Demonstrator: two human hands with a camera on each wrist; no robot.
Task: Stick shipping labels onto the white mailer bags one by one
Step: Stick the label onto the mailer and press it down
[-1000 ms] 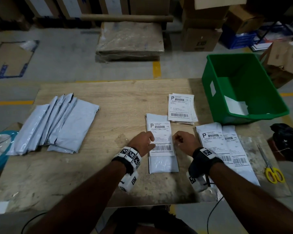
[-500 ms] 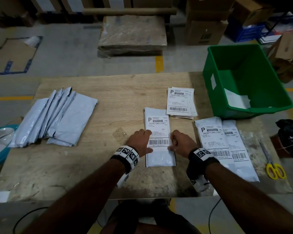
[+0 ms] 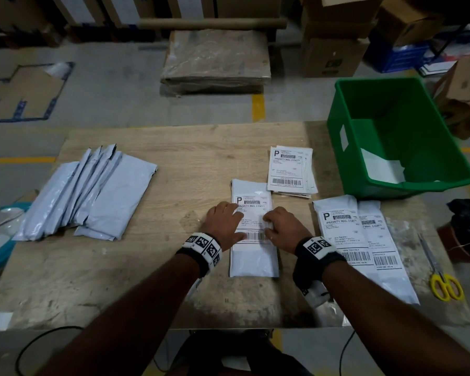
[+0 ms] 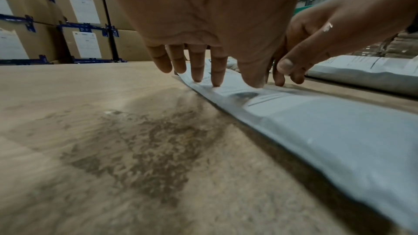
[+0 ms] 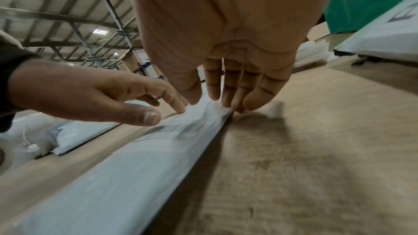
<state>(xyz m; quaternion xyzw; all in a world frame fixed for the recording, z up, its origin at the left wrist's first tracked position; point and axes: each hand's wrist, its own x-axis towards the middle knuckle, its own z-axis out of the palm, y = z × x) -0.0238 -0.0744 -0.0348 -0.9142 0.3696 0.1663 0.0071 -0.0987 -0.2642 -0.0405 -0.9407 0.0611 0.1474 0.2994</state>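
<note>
From the head view, a white mailer bag [image 3: 253, 256] lies flat near the middle of the tabletop [image 3: 152, 213], close to the front edge, with a shipping label [image 3: 251, 213] on it. The left hand [image 3: 224, 225] rests on the label's left side and the right hand [image 3: 281, 229] on its right side. A fan of plain bags [image 3: 92, 194] lies by the left edge, a stack of labels [image 3: 289, 169] sits behind the bag, and two labelled bags [image 3: 364, 240] lie to the right, in front of a green bin [image 3: 402, 137]. In the left wrist view, the left fingers [image 4: 217, 71] are straight, tips pressing the label, holding nothing. In the right wrist view, the right fingers [image 5: 230, 85] are straight too, tips touching the bag's right edge.
</note>
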